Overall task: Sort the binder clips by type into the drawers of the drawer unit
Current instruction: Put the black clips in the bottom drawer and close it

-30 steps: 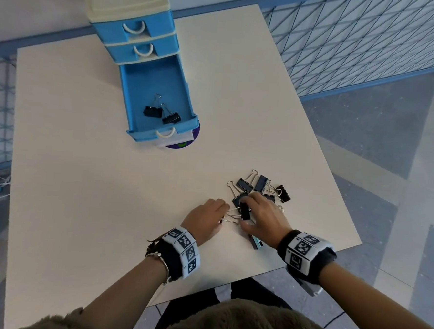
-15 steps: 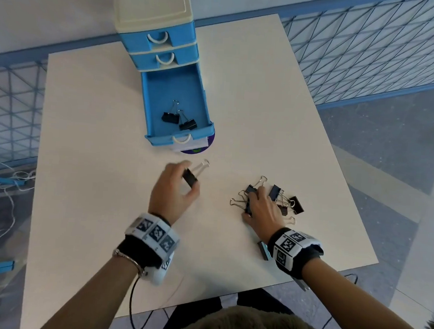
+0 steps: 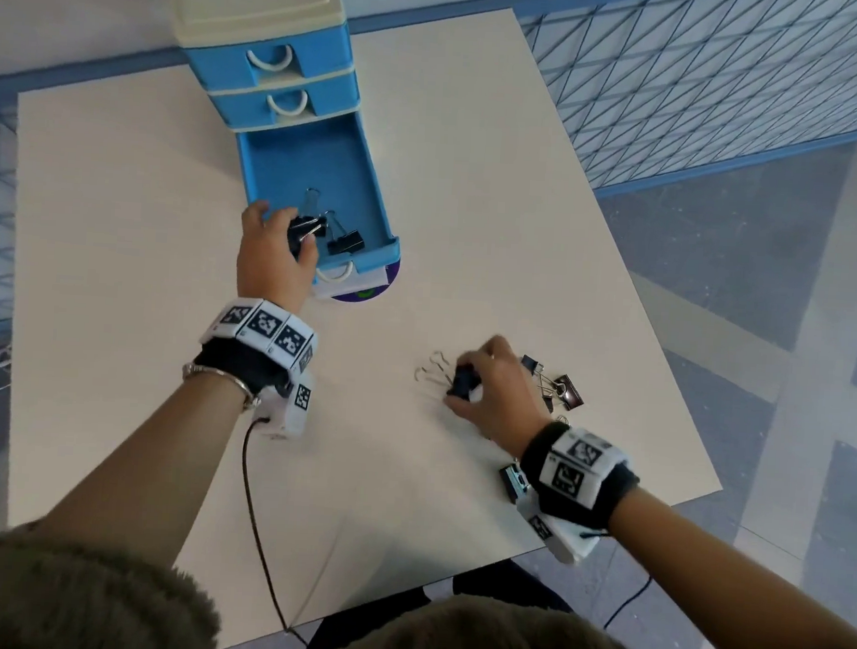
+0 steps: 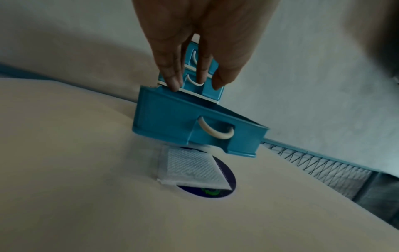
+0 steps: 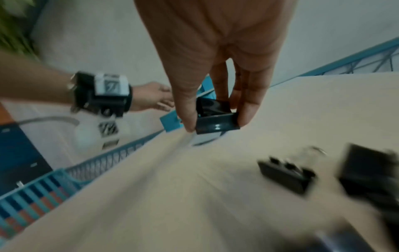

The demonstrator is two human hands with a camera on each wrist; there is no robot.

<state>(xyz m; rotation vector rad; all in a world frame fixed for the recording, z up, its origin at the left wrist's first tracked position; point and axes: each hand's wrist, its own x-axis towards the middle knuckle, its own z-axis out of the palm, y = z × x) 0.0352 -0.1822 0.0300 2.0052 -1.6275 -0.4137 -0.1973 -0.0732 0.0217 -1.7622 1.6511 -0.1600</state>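
Observation:
The blue drawer unit [image 3: 264, 28] has its two upper drawers closed and its bottom drawer [image 3: 373, 205] pulled out. Black binder clips [image 3: 346, 241] lie in the front of that drawer. My left hand [image 3: 284, 230] hovers over the drawer's front left corner. In the left wrist view its fingers [image 4: 172, 80] point straight down with nothing between them. My right hand [image 3: 483, 373] pinches one black binder clip [image 3: 463, 379] [image 5: 215, 127] between thumb and fingers, just above the table. The loose clip pile [image 3: 558, 390] lies partly under that hand.
A white label on a dark round sticker [image 3: 363, 292] lies on the table under the drawer's front. The table's right edge [image 3: 664, 369] runs close to the pile. A cable [image 3: 256, 489] trails from my left wrist. Blue mesh fencing [image 3: 708, 65] stands behind.
My left hand carried a clip from the pile up to the open drawer and its fingers have straightened. My right hand picked one clip up from the pile.

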